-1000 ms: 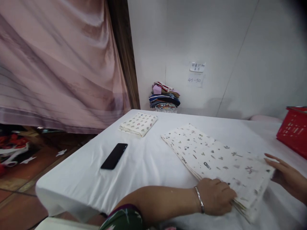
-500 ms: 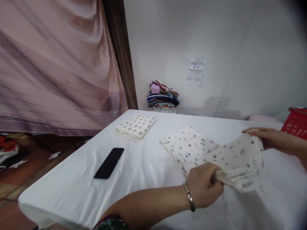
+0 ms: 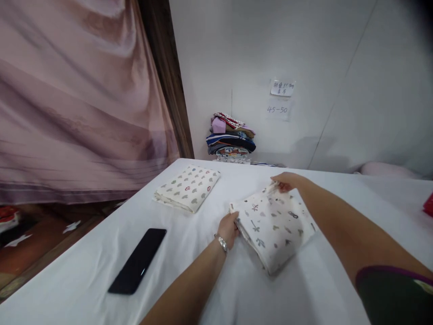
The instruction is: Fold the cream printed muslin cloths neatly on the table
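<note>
A white cloth with small grey plant prints lies folded into a compact block on the white-covered table. At its left corner, my left hand grips the layered edge; a silver bracelet circles that wrist. My right hand pinches the far edge of the same cloth, fingers pressed together near the far left corner. Beyond and to the left rests a second folded cloth, white with grey heart-like shapes and a few coloured ones, touched by neither hand.
A black phone lies on the table's left part. Against the wall stands a stack of folded fabrics. A red item shows at the right edge. Pink drapery hangs at the left.
The right part of the printed cloth has been folded over leftward, making it smaller. My right hand has moved left to its far edge, my left hand to its left corner.
</note>
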`<state>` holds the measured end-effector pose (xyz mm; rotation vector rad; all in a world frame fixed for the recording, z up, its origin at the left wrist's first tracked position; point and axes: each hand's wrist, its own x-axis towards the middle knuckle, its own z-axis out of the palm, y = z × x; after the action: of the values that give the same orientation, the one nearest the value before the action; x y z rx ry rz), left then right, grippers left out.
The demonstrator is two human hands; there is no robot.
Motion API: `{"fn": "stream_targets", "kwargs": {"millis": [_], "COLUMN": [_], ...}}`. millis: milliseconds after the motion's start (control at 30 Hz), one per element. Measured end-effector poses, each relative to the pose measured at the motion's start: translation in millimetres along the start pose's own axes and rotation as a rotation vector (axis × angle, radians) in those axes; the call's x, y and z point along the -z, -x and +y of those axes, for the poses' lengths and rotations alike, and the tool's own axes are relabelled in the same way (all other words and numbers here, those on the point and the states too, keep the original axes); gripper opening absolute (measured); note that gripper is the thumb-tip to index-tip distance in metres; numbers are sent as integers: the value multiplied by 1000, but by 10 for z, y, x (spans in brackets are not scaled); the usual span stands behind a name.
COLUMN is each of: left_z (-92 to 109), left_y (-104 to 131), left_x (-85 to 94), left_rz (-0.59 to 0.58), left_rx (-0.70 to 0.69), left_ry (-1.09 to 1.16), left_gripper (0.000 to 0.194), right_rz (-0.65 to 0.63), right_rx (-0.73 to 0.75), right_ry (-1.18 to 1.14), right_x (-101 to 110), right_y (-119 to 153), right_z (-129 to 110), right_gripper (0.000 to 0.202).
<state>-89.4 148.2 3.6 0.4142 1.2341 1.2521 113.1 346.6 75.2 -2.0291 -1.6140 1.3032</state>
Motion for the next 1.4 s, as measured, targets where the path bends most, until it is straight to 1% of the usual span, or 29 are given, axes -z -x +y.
{"fn": "stream_targets", "kwargs": {"millis": [33, 100, 167, 233, 300, 367, 433, 500, 600, 700, 800, 867, 933, 1000, 1067, 1200, 1233, 1333, 1400], "left_z": [-15, -29, -25, -19, -23, -29, -22, 6, 67, 105, 107, 98, 88, 80, 79, 101, 112, 162, 206], "left_y": [-43, -76, -77, -86, -116, -155, -181, -181, -149, -125, -124, -124, -123, -124, -138, -225, -258, -366, -435], "left_x": [26, 44, 40, 36, 47, 77, 121, 165, 210, 230, 240, 244, 245, 246, 249, 255, 255, 251, 246], "left_rz": [-1, -17, -31, -32, 15, 96, 164, 200, 238, 247, 262, 270, 277, 284, 293, 309, 307, 295, 286], "left_rx": [10, 8, 13, 10, -47, -161, -281, -362, -399, -392, -403, -430, -459, -478, -477, -412, -394, -361, -350], "left_ry": [-1, -14, -32, -67, -165, -346, -572, -785, -1012, -1126, -1187, -1209, -1228, -1241, -1242, -1230, -1226, -1207, -1182], "left_gripper": [18, 18, 19, 21, 21, 19, 16, 18, 25, 29, 35, 37, 37, 39, 42, 47, 47, 42, 36], "right_rz": [-9, -30, -61, -95, -113, -107, -81, -33, 84, 216, 307, 328, 319, 279, 230, 173, 177, 239, 234], "right_rx": [-35, -109, -135, -134, -113, -72, -8, 80, 224, 312, 317, 290, 252, 229, 231, 252, 240, 172, 154], "right_ry": [14, 42, 41, 20, -21, -77, -139, -194, -242, -198, -84, -17, 20, 31, 18, -56, -72, -114, -151], "right_x": [-88, -175, -162, -103, -61, -68, -112, -148, -106, 49, 208, 268, 285, 272, 248, 209, 202, 167, 121], "right_y": [-104, -263, -360, -408, -418, -394, -340, -262, -125, 15, 161, 267, 375, 477, 560, 636, 644, 700, 808], "right_z": [48, 137, 197, 225, 241, 265, 304, 352, 446, 599, 837, 1030, 1229, 1408, 1550, 1697, 1711, 1732, 1765], "right_gripper": [34, 33, 31, 29, 30, 30, 27, 25, 29, 27, 24, 26, 34, 44, 49, 51, 53, 57, 58]}}
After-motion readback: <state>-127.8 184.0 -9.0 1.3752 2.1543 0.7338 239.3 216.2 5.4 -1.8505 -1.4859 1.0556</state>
